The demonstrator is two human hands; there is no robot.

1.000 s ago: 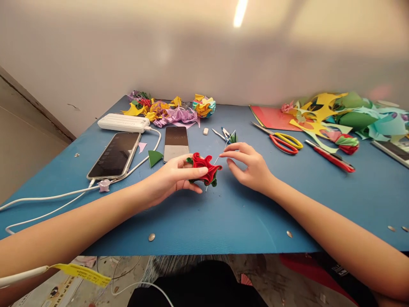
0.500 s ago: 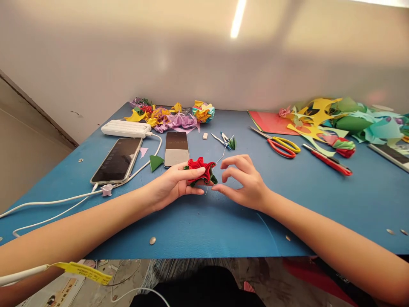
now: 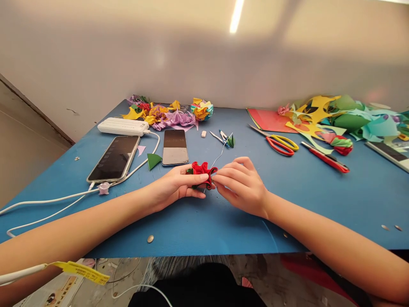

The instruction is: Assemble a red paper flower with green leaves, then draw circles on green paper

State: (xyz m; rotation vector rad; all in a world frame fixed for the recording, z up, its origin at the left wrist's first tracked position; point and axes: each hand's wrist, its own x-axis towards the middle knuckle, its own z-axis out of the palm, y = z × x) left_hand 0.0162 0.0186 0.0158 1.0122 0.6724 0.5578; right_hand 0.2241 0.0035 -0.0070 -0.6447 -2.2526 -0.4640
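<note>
A red paper flower (image 3: 200, 169) with green paper at its underside is held above the blue table (image 3: 191, 230). My left hand (image 3: 175, 182) grips it from the left, thumb across the front and fingers beneath. At the flower's right edge, my right hand (image 3: 241, 183) pinches a red petal between thumb and fingertips. A thin white wire (image 3: 220, 152) runs up and away from behind the flower, and a short end shows below it. Part of the flower's base is hidden by my fingers.
Beyond my hands lie a phone (image 3: 175, 147), an eraser (image 3: 203, 134), a compass (image 3: 224, 137) and scissors (image 3: 277, 143). A red utility knife (image 3: 326, 157) rests at right, near paper scraps (image 3: 351, 121). On the left are another phone (image 3: 114, 158), a power bank (image 3: 123, 126) and white cables.
My right hand has moved left and closed its fingertips on the flower's right edge. The flower has turned slightly in my left hand, showing less green at right.
</note>
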